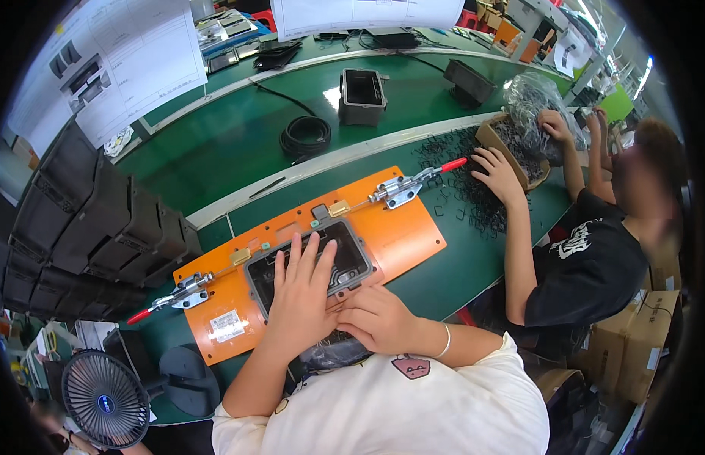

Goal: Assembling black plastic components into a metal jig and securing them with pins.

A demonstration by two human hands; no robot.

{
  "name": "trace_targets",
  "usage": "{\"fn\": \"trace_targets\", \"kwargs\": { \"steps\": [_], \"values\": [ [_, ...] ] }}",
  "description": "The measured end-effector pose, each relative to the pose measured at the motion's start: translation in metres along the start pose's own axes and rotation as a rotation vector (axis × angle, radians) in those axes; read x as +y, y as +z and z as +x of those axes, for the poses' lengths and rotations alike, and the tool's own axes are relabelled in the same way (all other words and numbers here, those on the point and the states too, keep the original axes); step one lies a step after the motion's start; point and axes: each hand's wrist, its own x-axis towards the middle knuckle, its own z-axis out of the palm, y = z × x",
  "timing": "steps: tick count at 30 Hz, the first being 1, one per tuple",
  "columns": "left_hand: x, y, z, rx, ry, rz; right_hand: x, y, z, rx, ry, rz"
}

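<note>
My left hand (301, 292) lies with fingers stretched out over a black rectangular housing (351, 262) with a grey rim, covering part of its inside. My right hand (379, 317) is close beside the left palm, at the housing's near edge. Its fingers are curled together, and whatever they may hold is hidden. The housing sits in an orange fixture plate (404, 236). Toggle clamps with red handles are mounted at either end: a left clamp (191, 290) and a right clamp (400, 191). Below my hands, a dark item in clear plastic (333, 351) is partly covered.
Stacked black housings (87, 205) stand at the left, above a small fan (106, 398). A coiled cable (305, 136) and another housing (362, 95) lie beyond the plate. At right, a co-worker's hand (500, 174) reaches over small black clips (470, 197) beside a cardboard box (511, 148).
</note>
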Motion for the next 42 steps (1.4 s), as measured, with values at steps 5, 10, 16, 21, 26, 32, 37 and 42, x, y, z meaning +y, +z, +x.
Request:
{"fn": "trace_targets", "kwargs": {
  "steps": [5, 10, 16, 21, 26, 32, 37, 42],
  "values": [
    [-0.006, -0.003, -0.002, -0.04, 0.0, -0.119, -0.01, -0.001, -0.016, -0.207, 0.178, -0.078],
    [-0.007, -0.002, -0.003, -0.027, 0.028, -0.094, -0.011, 0.0, -0.016, -0.399, 0.182, -0.225],
    [-0.01, -0.006, -0.004, -0.083, 0.062, -0.142, -0.005, 0.0, -0.01, -0.409, 0.152, -0.174],
    [-0.007, -0.003, 0.003, 0.02, 0.019, -0.164, 0.0, -0.011, 0.006, -0.276, 0.132, 0.127],
    [-0.006, 0.011, 0.028, 0.161, 0.011, 0.076, 0.052, -0.034, 0.06, 0.118, 0.601, 0.229],
    [-0.01, 0.019, 0.042, 0.25, 0.009, 0.143, 0.102, -0.016, 0.085, 0.151, 0.487, -0.007],
    [-0.013, 0.012, 0.045, 0.221, -0.012, 0.028, 0.107, -0.016, 0.075, 0.163, 0.402, -0.188],
    [-0.019, 0.011, 0.065, 0.243, -0.061, 0.026, 0.107, -0.03, 0.068, 0.207, 0.196, -0.124]
  ]
}}
